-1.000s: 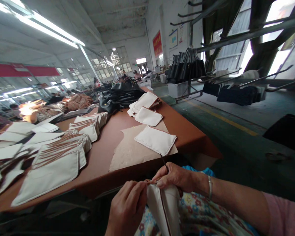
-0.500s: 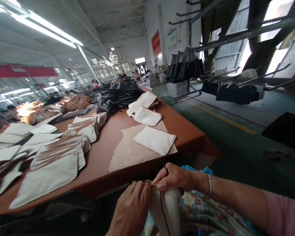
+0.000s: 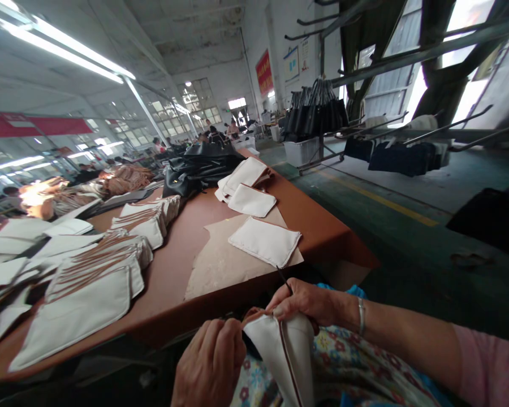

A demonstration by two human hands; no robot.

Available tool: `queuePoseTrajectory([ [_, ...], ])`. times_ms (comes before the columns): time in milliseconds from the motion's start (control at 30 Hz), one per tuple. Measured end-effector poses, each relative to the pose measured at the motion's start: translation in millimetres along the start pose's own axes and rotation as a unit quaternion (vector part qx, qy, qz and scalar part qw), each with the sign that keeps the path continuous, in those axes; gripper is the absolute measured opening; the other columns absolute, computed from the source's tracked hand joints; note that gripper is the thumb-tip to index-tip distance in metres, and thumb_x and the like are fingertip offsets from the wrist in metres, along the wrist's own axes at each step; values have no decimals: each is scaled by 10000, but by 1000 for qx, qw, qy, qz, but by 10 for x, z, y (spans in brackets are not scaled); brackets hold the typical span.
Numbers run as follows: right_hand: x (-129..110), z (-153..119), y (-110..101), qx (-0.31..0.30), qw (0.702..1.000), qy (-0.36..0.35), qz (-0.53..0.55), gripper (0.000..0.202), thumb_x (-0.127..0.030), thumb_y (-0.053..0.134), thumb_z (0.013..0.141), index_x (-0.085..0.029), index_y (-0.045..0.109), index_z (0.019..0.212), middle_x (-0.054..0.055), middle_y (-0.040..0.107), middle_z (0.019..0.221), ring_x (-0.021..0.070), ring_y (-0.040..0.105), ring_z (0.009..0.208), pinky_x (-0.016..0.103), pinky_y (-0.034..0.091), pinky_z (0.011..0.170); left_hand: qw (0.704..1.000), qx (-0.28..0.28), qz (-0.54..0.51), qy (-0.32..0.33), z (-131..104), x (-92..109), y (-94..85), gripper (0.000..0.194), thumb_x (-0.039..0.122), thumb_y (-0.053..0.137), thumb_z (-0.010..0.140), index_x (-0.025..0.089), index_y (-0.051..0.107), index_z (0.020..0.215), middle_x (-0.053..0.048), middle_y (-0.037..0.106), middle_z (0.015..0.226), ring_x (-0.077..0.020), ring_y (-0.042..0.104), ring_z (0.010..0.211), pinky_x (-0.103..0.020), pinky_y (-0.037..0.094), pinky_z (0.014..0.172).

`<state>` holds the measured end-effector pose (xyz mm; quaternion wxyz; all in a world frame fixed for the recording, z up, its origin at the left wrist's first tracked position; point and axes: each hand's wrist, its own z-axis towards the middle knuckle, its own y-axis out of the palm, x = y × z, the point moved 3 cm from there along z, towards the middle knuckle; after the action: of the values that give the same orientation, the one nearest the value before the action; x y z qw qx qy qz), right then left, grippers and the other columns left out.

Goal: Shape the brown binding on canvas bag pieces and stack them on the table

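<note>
A white leather-like pouch piece [image 3: 267, 339] with a dark brown seam down it hangs over my lap. My right hand [image 3: 299, 302] pinches its upper edge between thumb and fingers. A thin dark pointed tool [image 3: 285, 280] also sticks up from that hand; its lower part is hidden. My left hand [image 3: 210, 359] is closed, knuckles up, beside the piece's left corner. Its fingertips are turned away, so what they grip is hidden. Brown material [image 3: 252, 314] shows behind the top edge.
On the brown table [image 3: 169, 265], a stitched white pouch [image 3: 265, 240] lies on tan card [image 3: 214, 263]. Stacked white pouches [image 3: 93, 294] fill the left, with black leather pieces [image 3: 203, 167] behind. A rack of black bags [image 3: 316, 116] stands right, beyond the table edge.
My left hand has moved left and down from the top of the pouch piece, uncovering its left corner. My right hand keeps its pinch. The view has shifted slightly.
</note>
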<state>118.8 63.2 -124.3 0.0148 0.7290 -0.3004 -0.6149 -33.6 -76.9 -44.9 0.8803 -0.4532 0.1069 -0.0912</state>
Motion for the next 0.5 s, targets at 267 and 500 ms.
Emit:
queuePoseTrajectory([
  [267, -92, -28, 96, -17, 999, -7, -34, 330, -311, 755, 678, -127, 738, 952, -44, 588, 555, 50, 416, 316, 154, 326, 293, 832, -207, -409, -312, 230, -38, 231, 332, 443, 437, 958, 187, 647, 937, -11, 591, 808, -157, 537, 741, -233, 419, 640],
  [500, -212, -59, 95, -27, 996, -33, -83, 320, -415, 710, 754, -105, 697, 836, -60, 522, 495, 43, 383, 283, 145, 318, 258, 687, -266, -574, -358, 203, -104, 321, 401, 528, 590, 852, 150, 586, 719, 39, 458, 634, -102, 358, 589, -208, 290, 532],
])
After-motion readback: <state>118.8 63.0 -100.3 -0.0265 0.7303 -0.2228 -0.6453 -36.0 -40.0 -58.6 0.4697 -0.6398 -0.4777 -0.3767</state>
